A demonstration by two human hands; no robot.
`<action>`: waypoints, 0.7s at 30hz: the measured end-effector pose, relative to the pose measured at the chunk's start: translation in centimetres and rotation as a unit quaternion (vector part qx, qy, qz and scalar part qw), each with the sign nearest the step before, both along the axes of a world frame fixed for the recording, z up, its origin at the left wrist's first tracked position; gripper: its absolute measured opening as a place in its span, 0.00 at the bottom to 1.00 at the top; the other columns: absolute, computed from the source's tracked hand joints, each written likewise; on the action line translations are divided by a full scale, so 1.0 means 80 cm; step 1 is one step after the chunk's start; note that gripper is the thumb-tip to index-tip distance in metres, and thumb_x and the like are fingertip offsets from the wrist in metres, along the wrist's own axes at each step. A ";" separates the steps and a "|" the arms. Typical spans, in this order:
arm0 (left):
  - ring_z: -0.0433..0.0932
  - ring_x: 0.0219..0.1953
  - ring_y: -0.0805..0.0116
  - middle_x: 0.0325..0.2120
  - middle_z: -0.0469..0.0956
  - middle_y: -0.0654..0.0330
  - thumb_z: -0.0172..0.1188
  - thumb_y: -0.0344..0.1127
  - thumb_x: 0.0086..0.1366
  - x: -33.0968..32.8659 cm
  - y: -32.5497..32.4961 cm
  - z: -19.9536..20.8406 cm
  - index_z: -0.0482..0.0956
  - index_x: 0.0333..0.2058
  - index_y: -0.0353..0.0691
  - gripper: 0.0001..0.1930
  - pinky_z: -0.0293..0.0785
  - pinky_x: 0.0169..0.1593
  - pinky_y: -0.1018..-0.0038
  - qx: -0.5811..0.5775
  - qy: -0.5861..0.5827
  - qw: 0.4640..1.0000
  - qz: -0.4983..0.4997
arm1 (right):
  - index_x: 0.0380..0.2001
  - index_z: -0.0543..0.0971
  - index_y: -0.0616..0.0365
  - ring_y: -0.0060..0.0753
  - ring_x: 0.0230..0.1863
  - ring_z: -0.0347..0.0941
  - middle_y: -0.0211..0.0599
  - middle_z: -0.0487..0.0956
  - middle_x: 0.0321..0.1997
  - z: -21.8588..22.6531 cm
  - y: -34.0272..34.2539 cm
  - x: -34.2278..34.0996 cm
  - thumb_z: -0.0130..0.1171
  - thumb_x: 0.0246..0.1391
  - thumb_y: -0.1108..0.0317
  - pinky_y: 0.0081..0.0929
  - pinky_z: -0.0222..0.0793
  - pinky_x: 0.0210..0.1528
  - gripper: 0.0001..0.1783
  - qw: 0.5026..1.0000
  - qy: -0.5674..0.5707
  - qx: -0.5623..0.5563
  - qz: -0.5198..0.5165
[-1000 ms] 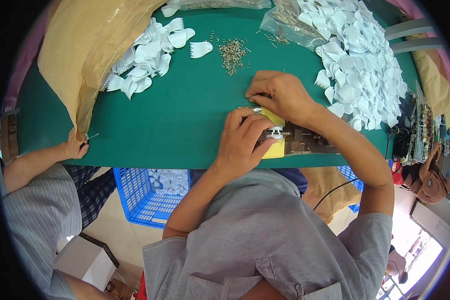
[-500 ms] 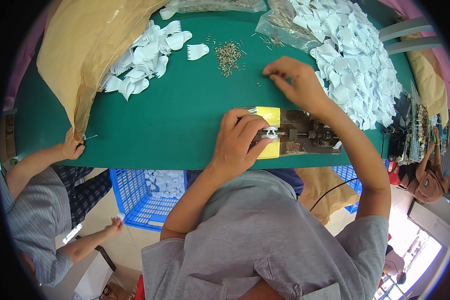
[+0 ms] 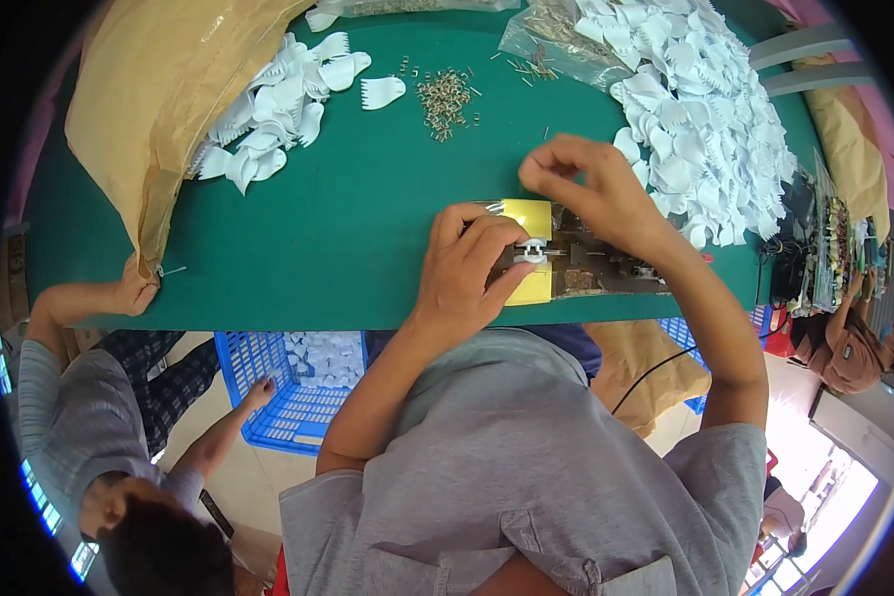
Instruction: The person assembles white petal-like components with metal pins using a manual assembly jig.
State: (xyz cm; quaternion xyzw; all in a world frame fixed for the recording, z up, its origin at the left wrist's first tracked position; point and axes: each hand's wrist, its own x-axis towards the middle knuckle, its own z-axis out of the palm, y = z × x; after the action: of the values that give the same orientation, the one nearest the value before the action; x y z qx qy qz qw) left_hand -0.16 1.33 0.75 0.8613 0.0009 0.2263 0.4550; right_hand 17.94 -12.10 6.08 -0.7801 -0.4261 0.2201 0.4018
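My left hand [image 3: 467, 263] grips a small white plastic piece [image 3: 532, 254] between thumb and fingers. It holds the piece at the yellow-covered end [image 3: 526, 218] of a dark metal fixture [image 3: 591, 270] lying along the table's near edge. Over the fixture hovers my right hand [image 3: 601, 194], with thumb and forefinger pinched together. Whatever may be in that pinch is too small to make out. Beyond both hands lies a heap of tiny metal clips [image 3: 445, 101], with one white toothed piece [image 3: 382, 92] to its left.
White toothed pieces form a large heap [image 3: 710, 129] at right and a smaller heap [image 3: 268, 114] by a brown paper sack [image 3: 159, 109]. A clear bag [image 3: 556, 45] lies at the back. At left, a co-worker's hand [image 3: 261, 390] is over a blue basket [image 3: 298, 405].
My right hand has come nearer over the fixture from the loose clips. My left hand keeps its grip. The co-worker has leaned in, one hand moving to the blue basket.
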 end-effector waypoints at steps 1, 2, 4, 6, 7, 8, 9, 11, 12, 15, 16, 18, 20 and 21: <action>0.75 0.50 0.55 0.43 0.84 0.61 0.76 0.29 0.55 0.000 0.001 -0.002 0.81 0.42 0.40 0.17 0.72 0.54 0.62 0.003 -0.003 1.000 0.000 | 0.41 0.84 0.63 0.31 0.36 0.79 0.40 0.81 0.35 0.016 -0.013 -0.012 0.67 0.60 0.68 0.33 0.75 0.40 0.10 0.997 0.065 -0.039 -0.010; 0.75 0.49 0.56 0.42 0.84 0.62 0.76 0.29 0.54 0.000 0.001 -0.004 0.81 0.42 0.40 0.17 0.73 0.54 0.62 0.006 -0.006 1.000 0.001 | 0.42 0.84 0.64 0.31 0.36 0.79 0.40 0.81 0.36 0.025 -0.023 -0.023 0.66 0.62 0.67 0.33 0.75 0.40 0.11 0.988 0.130 -0.078 -0.020; 0.75 0.49 0.56 0.42 0.84 0.62 0.76 0.28 0.54 0.002 0.002 -0.004 0.81 0.42 0.40 0.17 0.73 0.53 0.62 -0.002 -0.010 1.000 -0.004 | 0.42 0.83 0.63 0.32 0.37 0.79 0.40 0.81 0.36 0.029 -0.036 -0.044 0.65 0.62 0.67 0.33 0.74 0.41 0.10 0.991 0.119 -0.058 -0.009; 0.75 0.48 0.56 0.42 0.84 0.62 0.77 0.28 0.53 0.002 0.002 -0.006 0.81 0.42 0.40 0.18 0.73 0.53 0.62 -0.010 -0.015 1.000 -0.007 | 0.41 0.83 0.62 0.41 0.41 0.77 0.41 0.80 0.37 0.035 -0.038 -0.054 0.62 0.64 0.69 0.36 0.72 0.42 0.07 0.997 0.063 -0.040 0.025; 0.75 0.49 0.56 0.42 0.83 0.62 0.76 0.30 0.54 0.002 0.002 -0.009 0.81 0.42 0.42 0.18 0.71 0.54 0.60 -0.015 -0.016 1.000 -0.005 | 0.41 0.83 0.62 0.41 0.41 0.77 0.41 0.80 0.37 0.035 -0.037 -0.057 0.62 0.64 0.69 0.36 0.72 0.42 0.07 0.997 0.064 -0.040 0.023; 0.74 0.51 0.55 0.42 0.82 0.63 0.76 0.33 0.54 0.002 0.001 -0.010 0.80 0.43 0.43 0.18 0.69 0.55 0.59 -0.020 -0.018 1.000 -0.002 | 0.39 0.83 0.61 0.44 0.42 0.76 0.41 0.79 0.36 0.034 -0.037 -0.060 0.61 0.64 0.70 0.37 0.72 0.43 0.06 0.998 0.034 -0.041 0.023; 0.74 0.51 0.55 0.42 0.82 0.63 0.76 0.33 0.54 0.002 0.000 -0.010 0.80 0.43 0.43 0.18 0.69 0.55 0.59 -0.020 -0.018 1.000 -0.004 | 0.38 0.82 0.60 0.47 0.43 0.75 0.42 0.78 0.36 0.034 -0.037 -0.061 0.61 0.63 0.70 0.39 0.71 0.44 0.05 0.999 0.002 -0.041 0.022; 0.74 0.52 0.55 0.42 0.83 0.63 0.76 0.33 0.55 0.004 0.000 -0.010 0.80 0.42 0.43 0.17 0.69 0.55 0.59 -0.026 -0.009 1.000 -0.004 | 0.37 0.82 0.60 0.48 0.42 0.75 0.42 0.78 0.35 0.034 -0.038 -0.061 0.61 0.63 0.70 0.40 0.71 0.44 0.05 0.999 -0.001 -0.042 0.019; 0.74 0.52 0.55 0.42 0.83 0.63 0.76 0.33 0.55 0.003 -0.001 -0.008 0.80 0.42 0.43 0.17 0.69 0.55 0.59 -0.026 -0.008 1.000 -0.003 | 0.37 0.82 0.59 0.49 0.42 0.75 0.42 0.78 0.35 0.034 -0.038 -0.061 0.61 0.62 0.70 0.41 0.70 0.44 0.05 0.999 -0.004 -0.043 0.019; 0.74 0.51 0.55 0.41 0.83 0.63 0.76 0.34 0.55 0.002 -0.001 -0.006 0.80 0.42 0.43 0.17 0.69 0.55 0.59 -0.025 -0.004 1.000 -0.002 | 0.37 0.82 0.59 0.48 0.42 0.75 0.40 0.78 0.35 0.036 -0.037 -0.063 0.62 0.62 0.71 0.41 0.70 0.44 0.04 0.998 -0.016 -0.047 0.024; 0.74 0.51 0.55 0.41 0.83 0.63 0.76 0.34 0.55 0.002 -0.002 -0.005 0.80 0.42 0.43 0.17 0.69 0.55 0.59 -0.027 -0.002 1.000 -0.001 | 0.37 0.82 0.59 0.48 0.42 0.75 0.40 0.78 0.35 0.037 -0.037 -0.064 0.62 0.62 0.71 0.41 0.70 0.44 0.04 0.998 -0.016 -0.047 0.025; 0.74 0.51 0.55 0.41 0.83 0.63 0.76 0.34 0.55 0.001 -0.002 -0.006 0.80 0.43 0.43 0.18 0.69 0.55 0.60 -0.030 0.000 1.000 0.000 | 0.39 0.82 0.62 0.40 0.43 0.74 0.38 0.78 0.37 0.039 -0.037 -0.065 0.64 0.62 0.75 0.34 0.71 0.44 0.04 0.997 -0.038 -0.046 0.039; 0.74 0.50 0.56 0.41 0.82 0.63 0.77 0.34 0.55 0.001 -0.001 -0.006 0.80 0.42 0.43 0.18 0.69 0.54 0.60 -0.022 0.003 1.000 0.002 | 0.38 0.82 0.61 0.40 0.43 0.75 0.38 0.78 0.38 0.037 -0.038 -0.069 0.65 0.61 0.75 0.34 0.71 0.45 0.04 0.997 -0.054 -0.041 0.033; 0.74 0.50 0.56 0.41 0.82 0.63 0.77 0.34 0.55 0.002 -0.001 -0.005 0.80 0.42 0.43 0.18 0.69 0.54 0.60 -0.022 0.003 1.000 0.002 | 0.38 0.82 0.61 0.40 0.42 0.75 0.37 0.79 0.38 0.036 -0.039 -0.071 0.66 0.60 0.76 0.34 0.71 0.45 0.04 0.996 -0.070 -0.036 0.028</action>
State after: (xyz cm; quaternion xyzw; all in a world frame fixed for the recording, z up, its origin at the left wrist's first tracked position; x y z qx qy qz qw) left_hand -0.03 1.23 0.36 0.8516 0.0094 0.2247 0.4735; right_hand 12.26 -15.22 8.95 -0.7953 -0.4667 0.1909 0.3364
